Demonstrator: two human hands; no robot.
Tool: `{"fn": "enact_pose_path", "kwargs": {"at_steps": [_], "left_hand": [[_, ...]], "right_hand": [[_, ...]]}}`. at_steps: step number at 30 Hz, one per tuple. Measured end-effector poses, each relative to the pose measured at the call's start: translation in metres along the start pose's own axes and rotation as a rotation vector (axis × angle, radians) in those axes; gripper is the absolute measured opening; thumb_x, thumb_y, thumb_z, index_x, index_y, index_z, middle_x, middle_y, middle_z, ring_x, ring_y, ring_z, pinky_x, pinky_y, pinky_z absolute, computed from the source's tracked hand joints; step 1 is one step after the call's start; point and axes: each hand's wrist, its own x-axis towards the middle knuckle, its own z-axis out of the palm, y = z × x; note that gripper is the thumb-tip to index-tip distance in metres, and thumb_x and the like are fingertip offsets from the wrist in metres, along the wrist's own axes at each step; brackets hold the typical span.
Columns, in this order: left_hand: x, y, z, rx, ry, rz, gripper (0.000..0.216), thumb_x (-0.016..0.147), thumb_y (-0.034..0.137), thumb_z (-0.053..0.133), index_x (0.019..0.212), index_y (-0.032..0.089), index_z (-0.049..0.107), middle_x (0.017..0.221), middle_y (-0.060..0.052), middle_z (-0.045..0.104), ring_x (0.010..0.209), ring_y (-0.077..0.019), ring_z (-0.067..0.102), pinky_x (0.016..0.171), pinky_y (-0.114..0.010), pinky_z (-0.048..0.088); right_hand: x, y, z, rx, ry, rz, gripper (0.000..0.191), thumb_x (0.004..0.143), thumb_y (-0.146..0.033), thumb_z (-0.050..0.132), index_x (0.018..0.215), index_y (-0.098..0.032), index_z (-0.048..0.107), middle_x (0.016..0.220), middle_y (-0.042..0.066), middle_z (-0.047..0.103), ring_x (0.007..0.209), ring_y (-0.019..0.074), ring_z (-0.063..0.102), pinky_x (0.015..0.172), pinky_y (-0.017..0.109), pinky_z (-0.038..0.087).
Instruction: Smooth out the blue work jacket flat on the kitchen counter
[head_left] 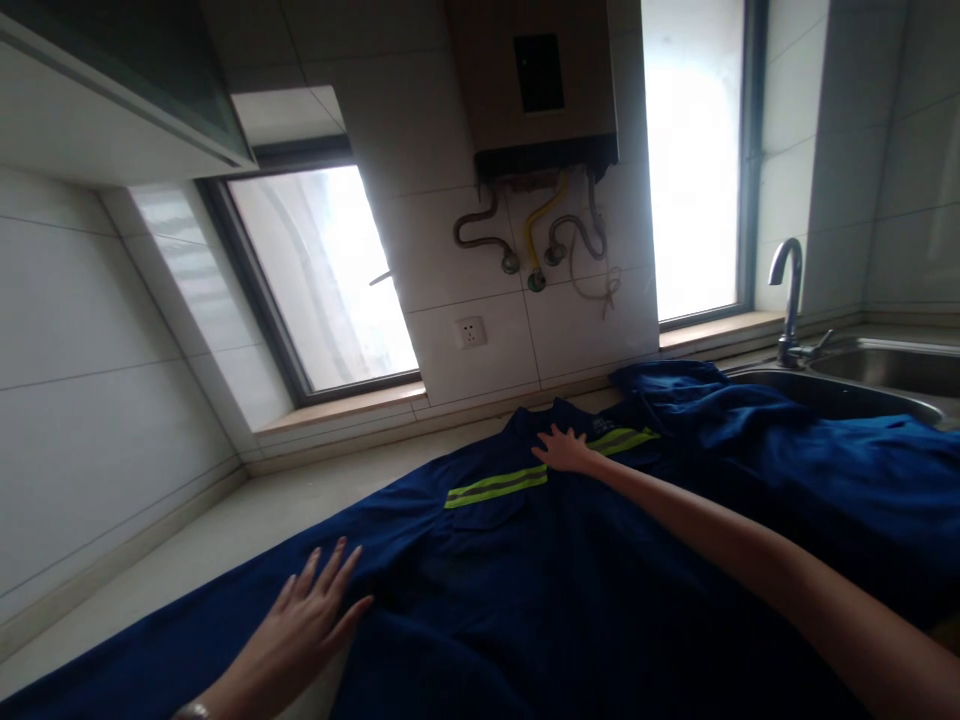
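A dark blue work jacket [480, 570] with yellow-green reflective strips across the chest lies spread on the counter, its collar toward the wall. One sleeve stretches out to the lower left. My right hand [564, 450] rests on the chest near the collar, between the two strips, with its fingers spread. Over the inner part of the left sleeve is my left hand [307, 610], palm down and fingers apart; whether it touches the cloth I cannot tell. More bunched blue cloth [795, 440] lies at the right, reaching the sink.
A steel sink [900, 370] with a tall faucet [789, 300] is at the right. A water heater [540, 90] with pipes hangs on the tiled wall, above a socket [471, 332]. A cabinet [112, 100] overhangs the upper left. The pale counter [315, 490] runs along the wall.
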Motion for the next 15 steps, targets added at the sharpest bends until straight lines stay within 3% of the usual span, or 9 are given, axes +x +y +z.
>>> {"fn": "enact_pose_path", "kwargs": {"at_steps": [3, 6, 9, 15], "left_hand": [[0.026, 0.031, -0.005, 0.004, -0.089, 0.058, 0.055, 0.075, 0.056, 0.049, 0.128, 0.041, 0.047, 0.15, 0.004, 0.01, 0.135, -0.036, -0.01, 0.1, -0.067, 0.001], [0.053, 0.044, -0.003, -0.136, -0.182, -0.088, 0.067, 0.077, 0.064, 0.041, 0.138, 0.039, 0.03, 0.151, -0.003, 0.006, 0.134, -0.0439, -0.001, 0.09, -0.076, 0.012], [0.072, 0.043, 0.003, -0.256, -0.272, -0.17, 0.078, 0.076, 0.072, 0.03, 0.143, 0.036, 0.01, 0.151, -0.007, 0.004, 0.132, -0.046, 0.003, 0.086, -0.077, 0.019], [0.093, 0.026, 0.005, -0.251, -0.315, -0.127, 0.087, 0.067, 0.079, 0.037, 0.141, 0.04, 0.015, 0.151, -0.003, 0.003, 0.132, -0.0442, -0.002, 0.09, -0.075, 0.017]], "right_hand": [[-0.022, -0.005, 0.008, -0.085, -0.051, 0.094, 0.08, 0.074, -0.077, 0.029, 0.14, -0.032, 0.031, 0.151, 0.014, 0.008, 0.126, 0.0579, 0.009, 0.081, 0.079, 0.001], [-0.033, -0.001, 0.017, -0.102, -0.087, 0.124, 0.086, 0.07, -0.082, 0.026, 0.142, -0.034, 0.023, 0.15, 0.016, 0.009, 0.126, 0.0582, 0.005, 0.079, 0.079, -0.004], [-0.031, 0.004, 0.022, -0.094, -0.075, 0.115, 0.084, 0.072, -0.081, 0.023, 0.142, -0.036, 0.022, 0.15, 0.016, 0.013, 0.126, 0.0573, 0.004, 0.08, 0.078, -0.007], [-0.009, 0.004, 0.024, -0.077, -0.073, 0.085, 0.082, 0.073, -0.08, 0.024, 0.142, -0.036, 0.022, 0.15, 0.015, 0.013, 0.127, 0.0558, 0.004, 0.084, 0.076, -0.008]]}}
